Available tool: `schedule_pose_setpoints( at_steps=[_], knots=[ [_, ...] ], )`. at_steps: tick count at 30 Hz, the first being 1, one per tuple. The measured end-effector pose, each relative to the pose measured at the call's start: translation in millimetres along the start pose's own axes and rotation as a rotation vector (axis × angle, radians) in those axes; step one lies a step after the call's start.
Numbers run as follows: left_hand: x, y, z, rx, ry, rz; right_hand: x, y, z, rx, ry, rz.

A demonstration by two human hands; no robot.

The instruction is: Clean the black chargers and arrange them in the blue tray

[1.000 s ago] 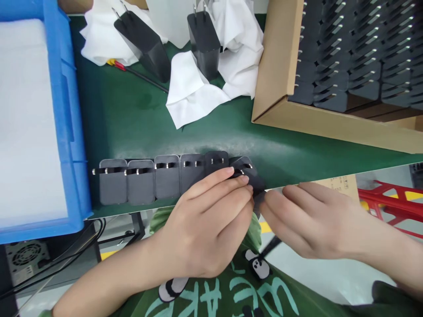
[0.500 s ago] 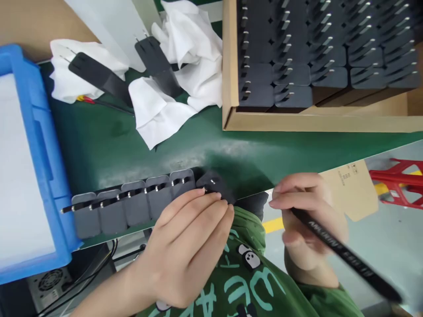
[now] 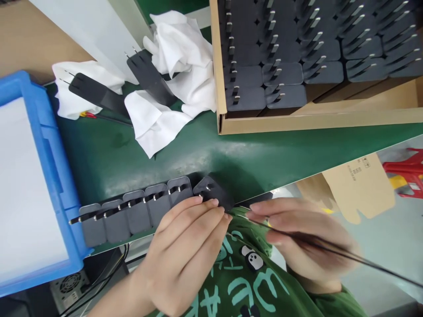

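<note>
At the green table's near edge, my left hand has its fingers wrapped over a black plug adapter, whose two metal pins face up. Left of it, several more black adapters stand side by side in a row, pins up. My right hand is off the table edge, to the right of my left hand, and pinches a thin black strip. The strip is seen edge-on and trails to the lower right. Its near end lies close to my left fingertips.
A cardboard box packed with adapters stands at the back right. White cloths and two loose adapters lie at the back left. A blue tray is at far left, a red stool at far right.
My right hand has moved left and slightly down, nearer my left hand. The strip has turned from its lettered flat face to its edge. The view has shifted a little.
</note>
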State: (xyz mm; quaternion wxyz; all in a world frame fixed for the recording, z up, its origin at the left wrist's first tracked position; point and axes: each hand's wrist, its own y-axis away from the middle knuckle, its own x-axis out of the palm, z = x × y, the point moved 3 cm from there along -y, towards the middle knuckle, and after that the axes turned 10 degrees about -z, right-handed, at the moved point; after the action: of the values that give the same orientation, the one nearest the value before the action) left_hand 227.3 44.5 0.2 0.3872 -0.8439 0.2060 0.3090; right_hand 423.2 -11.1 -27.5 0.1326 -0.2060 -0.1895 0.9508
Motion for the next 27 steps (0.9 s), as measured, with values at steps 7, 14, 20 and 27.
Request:
schedule_pose_setpoints(
  at_steps=[7, 14, 20, 27],
  knots=[
    [0.6, 2.0, 1.9, 0.019, 0.012, -0.003, 16.0, -6.2, 11.9, -0.035, -0.135, -0.053],
    [1.5, 3.4, 2.5, 0.032, 0.004, -0.034, 16.2, -6.8, 15.4, -0.031, -0.145, -0.09],
    [0.4, -2.5, 3.1, -0.047, -0.009, 0.061, 18.7, -6.1, 16.7, -0.012, -0.116, -0.097],
    [7.1, -11.9, 3.2, -0.055, -0.009, 0.03, 18.5, -4.8, 16.2, -0.005, -0.124, -0.075]
  ],
)
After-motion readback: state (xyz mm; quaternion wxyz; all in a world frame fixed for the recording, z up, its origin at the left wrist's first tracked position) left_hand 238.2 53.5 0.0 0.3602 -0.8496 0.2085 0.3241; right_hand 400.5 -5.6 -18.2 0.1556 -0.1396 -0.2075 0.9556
